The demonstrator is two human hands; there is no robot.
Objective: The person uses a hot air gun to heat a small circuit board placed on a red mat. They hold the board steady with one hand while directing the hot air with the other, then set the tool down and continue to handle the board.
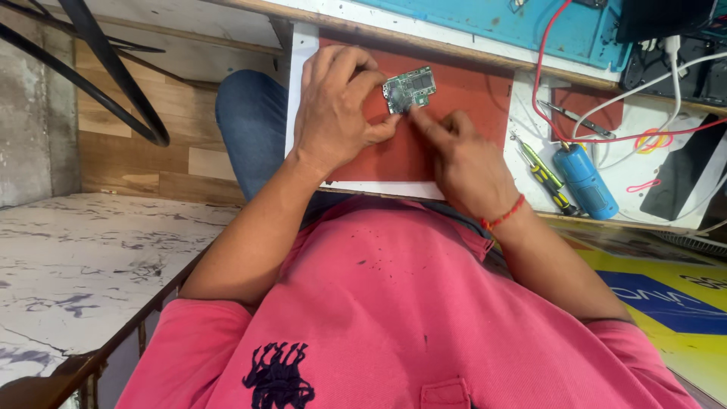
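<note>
Over a red rubber work mat (469,98), my left hand (333,113) grips the small green circuit board (410,88); my right hand (466,163), forefinger extended, probes its edge — nearby tools untouched.

A printed sign (651,295) lay flat below and to the right of the red mat (462,91): a glossy yellow sheet bearing a large dark-blue slanted block with white lettering, and black lettering toward its far right edge. Only part of it showed. Well to the right of the mat, a flat black slab (681,178) like a dark screen lay tilted on the white bench top, with nothing lit on it. Above and to the right of the mat stood a black box (663,17), cut off by the picture's edge; whether it was a screen could not be told
</note>
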